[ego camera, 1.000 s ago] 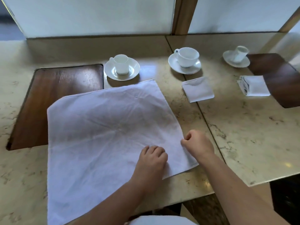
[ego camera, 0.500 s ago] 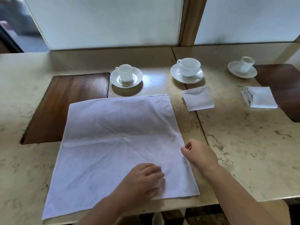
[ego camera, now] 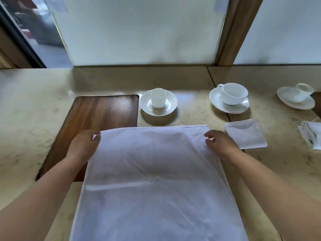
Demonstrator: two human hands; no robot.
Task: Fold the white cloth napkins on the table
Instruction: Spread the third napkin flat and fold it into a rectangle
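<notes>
Fingers of the left hand (ego camera: 83, 146) and right hand (ego camera: 220, 144) pinch the far corners of the big napkin (ego camera: 156, 185), which lies spread, creased crosswise.

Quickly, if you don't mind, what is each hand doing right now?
Left hand: closed on the far left corner of the large napkin.
Right hand: pinching the napkin's far right corner.

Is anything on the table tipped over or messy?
Yes. The far-right cup leans tilted on its saucer, unlike the other two upright cups. The napkin at the right edge is bunched, not flat like the folded napkin beside it. Nothing looks spilled.
</notes>
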